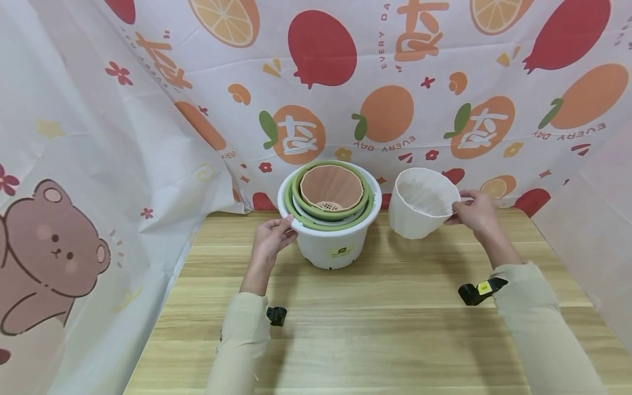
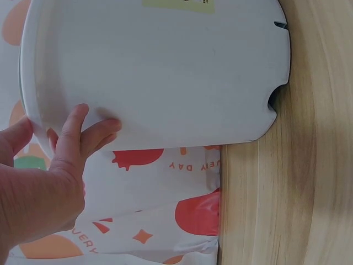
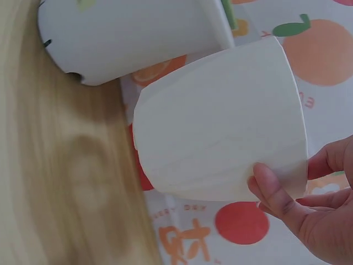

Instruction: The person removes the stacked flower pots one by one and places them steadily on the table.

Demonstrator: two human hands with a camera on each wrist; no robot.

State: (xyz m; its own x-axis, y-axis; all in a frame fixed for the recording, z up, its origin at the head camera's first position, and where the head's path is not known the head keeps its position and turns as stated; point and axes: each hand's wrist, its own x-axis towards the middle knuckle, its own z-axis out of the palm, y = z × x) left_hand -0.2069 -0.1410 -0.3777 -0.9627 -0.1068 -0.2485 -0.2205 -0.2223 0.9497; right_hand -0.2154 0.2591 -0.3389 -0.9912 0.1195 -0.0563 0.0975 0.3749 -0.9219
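Observation:
A large white flowerpot [image 1: 331, 249] stands on the table, with green pots [image 1: 294, 200] and a terracotta-pink fluted pot [image 1: 332, 187] nested inside it. My left hand [image 1: 270, 237] pinches the large pot's rim at its left side; in the left wrist view, fingers [image 2: 71, 132] lie on its outer wall and the thumb is at the rim. To the right, my right hand [image 1: 476, 211] pinches the rim of a smaller white fluted flowerpot [image 1: 419, 206], tilted and held above the table. The right wrist view shows this white pot [image 3: 220, 121] from the side, clear of the wood.
The wood-grain table [image 1: 370, 329] ends at a fruit-printed cloth [image 1: 340, 93] hanging right behind the pots. A bear-printed cloth [image 1: 54, 247] hangs at the left. Each wrist wears a black camera [image 1: 476, 293].

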